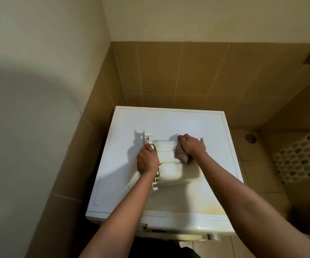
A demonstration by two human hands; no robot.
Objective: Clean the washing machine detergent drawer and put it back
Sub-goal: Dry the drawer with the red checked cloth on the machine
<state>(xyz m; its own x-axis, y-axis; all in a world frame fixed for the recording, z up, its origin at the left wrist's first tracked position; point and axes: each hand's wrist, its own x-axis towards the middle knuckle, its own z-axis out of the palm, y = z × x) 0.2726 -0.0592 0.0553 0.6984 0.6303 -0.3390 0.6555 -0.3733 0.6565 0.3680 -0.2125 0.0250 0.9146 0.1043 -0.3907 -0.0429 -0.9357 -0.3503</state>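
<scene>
Detergent drawer (166, 161), in the head view, lies out of its slot on the washing machine top (197, 123), apparently turned so the rounded compartment undersides face up. The left hand (147, 161) curls around its front-panel end, likely to steady it. The right hand (193, 145) clenches a pinkish cloth (181, 155) against the opposite end, probably to wipe it.

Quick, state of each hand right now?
Left hand: fingers grip the detergent drawer at its left end.
Right hand: fingers hold a pinkish cloth against the drawer.
</scene>
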